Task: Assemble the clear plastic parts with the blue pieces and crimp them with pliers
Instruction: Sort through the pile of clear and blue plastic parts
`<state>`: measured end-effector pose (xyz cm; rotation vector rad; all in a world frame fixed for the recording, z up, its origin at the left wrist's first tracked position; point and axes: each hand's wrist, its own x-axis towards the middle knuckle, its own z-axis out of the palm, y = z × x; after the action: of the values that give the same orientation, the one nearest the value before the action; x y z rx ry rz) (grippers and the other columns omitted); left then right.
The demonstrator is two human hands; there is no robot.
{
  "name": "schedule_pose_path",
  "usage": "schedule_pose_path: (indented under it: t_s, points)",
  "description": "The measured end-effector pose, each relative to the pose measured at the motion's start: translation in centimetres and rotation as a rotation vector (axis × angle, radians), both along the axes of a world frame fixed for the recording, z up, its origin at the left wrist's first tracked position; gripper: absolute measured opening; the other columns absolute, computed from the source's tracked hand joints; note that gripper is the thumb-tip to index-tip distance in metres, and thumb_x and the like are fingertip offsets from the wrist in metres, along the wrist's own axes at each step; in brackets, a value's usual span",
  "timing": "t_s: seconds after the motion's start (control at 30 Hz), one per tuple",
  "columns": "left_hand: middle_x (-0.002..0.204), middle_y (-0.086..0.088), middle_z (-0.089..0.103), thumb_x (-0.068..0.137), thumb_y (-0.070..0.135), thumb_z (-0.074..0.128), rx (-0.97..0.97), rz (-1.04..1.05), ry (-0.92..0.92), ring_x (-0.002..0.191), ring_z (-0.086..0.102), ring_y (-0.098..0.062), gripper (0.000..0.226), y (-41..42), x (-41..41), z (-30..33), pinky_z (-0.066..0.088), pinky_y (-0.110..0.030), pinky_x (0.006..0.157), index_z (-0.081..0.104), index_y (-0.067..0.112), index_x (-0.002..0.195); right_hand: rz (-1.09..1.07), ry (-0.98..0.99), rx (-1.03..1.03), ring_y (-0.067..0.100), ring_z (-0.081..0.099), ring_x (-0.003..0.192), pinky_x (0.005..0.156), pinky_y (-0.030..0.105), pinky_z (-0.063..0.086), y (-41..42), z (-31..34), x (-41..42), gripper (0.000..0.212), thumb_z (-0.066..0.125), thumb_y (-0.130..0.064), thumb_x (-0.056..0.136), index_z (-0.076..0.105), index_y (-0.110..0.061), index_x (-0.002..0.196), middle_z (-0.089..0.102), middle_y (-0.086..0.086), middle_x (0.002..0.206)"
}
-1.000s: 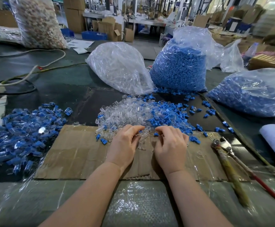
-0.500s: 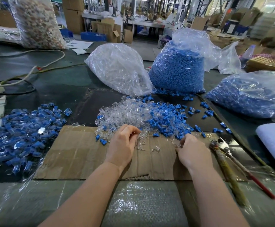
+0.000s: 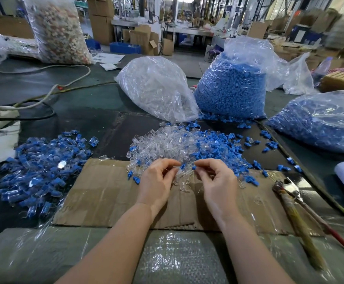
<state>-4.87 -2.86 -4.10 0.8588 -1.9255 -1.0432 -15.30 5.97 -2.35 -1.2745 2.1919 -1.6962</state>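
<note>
Clear plastic parts [image 3: 167,146] crowd both hands' [image 3: 156,181] fingers [image 3: 203,163], seemingly pinching pieces.

Both bare forearms come in from the lower edge of the frame and meet near the centre. The left hand [image 3: 156,181] has its fingers curled, the thumb against the fingertips — a pinch. The right hand [image 3: 218,181] has the same pose, back of the hand up, and the fingertips of the two hands are just beside each other.

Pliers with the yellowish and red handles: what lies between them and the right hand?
Head view: only tape-covered brown cardboard lies between the right hand and the pliers, apart from one stray clear plastic part.
</note>
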Motion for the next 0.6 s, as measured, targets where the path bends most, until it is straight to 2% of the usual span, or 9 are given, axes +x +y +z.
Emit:
schedule_pose_path:
  t_s: [0.07, 0.2, 0.27, 0.37, 0.6]
  points:
    - [0.087, 0.009, 0.065, 0.087, 0.008, 0.062, 0.032, -0.010, 0.026, 0.082, 0.060, -0.001, 0.023, -0.1, 0.0, -0.1, 0.041, -0.003, 0.072, 0.064, 0.031, 0.087, -0.004, 0.002, -0.048, 0.006, 0.062, 0.078, 0.074, 0.022, 0.051, -0.1, -0.7, 0.3, 0.020, 0.066, -0.001, 0.083, 0.067, -0.022, 0.085, 0.067, -0.005, 0.083]
    - [0.078, 0.011, 0.064, 0.085, 0.008, 0.065, 0.111, -0.024, 0.067, 0.073, 0.059, 0.007, 0.024, -0.1, -0.2, -0.2, 0.045, -0.006, 0.068, 0.061, 0.031, 0.085, 0.008, -0.019, -0.062, 0.005, 0.061, 0.074, 0.071, 0.020, 0.048, -0.3, -1.6, 0.6, 0.011, 0.069, -0.008, 0.083, 0.068, -0.018, 0.086, 0.067, -0.008, 0.080]
    - [0.077, 0.009, 0.065, 0.084, 0.009, 0.066, 0.131, -0.038, 0.071, 0.071, 0.060, 0.005, 0.021, -0.2, -0.2, -0.3, 0.046, -0.009, 0.068, 0.061, 0.029, 0.083, 0.014, 0.005, -0.043, 0.005, 0.060, 0.075, 0.071, 0.019, 0.047, -0.3, -1.8, 0.7, 0.008, 0.068, -0.011, 0.084, 0.069, -0.018, 0.087, 0.067, -0.009, 0.081]
    - [0.077, 0.006, 0.067, 0.084, 0.007, 0.066, 0.160, -0.094, 0.083, 0.072, 0.062, -0.001, 0.022, -0.1, -0.1, -0.3, 0.048, -0.013, 0.069, 0.063, 0.028, 0.081, 0.007, 0.073, -0.028, 0.006, 0.058, 0.074, 0.070, 0.024, 0.048, -0.3, -1.8, 0.7, 0.006, 0.068, -0.012, 0.085, 0.068, -0.018, 0.086, 0.066, -0.008, 0.081]
    - [0.072, 0.005, 0.066, 0.083, 0.001, 0.065, 0.198, -0.155, 0.104, 0.064, 0.060, 0.003, 0.026, 0.0, 0.0, 0.0, 0.047, -0.011, 0.062, 0.063, 0.027, 0.077, -0.028, 0.314, 0.027, 0.013, 0.056, 0.067, 0.064, 0.036, 0.050, -0.2, -1.8, 1.1, 0.003, 0.069, -0.012, 0.083, 0.067, -0.014, 0.081, 0.064, -0.004, 0.076]
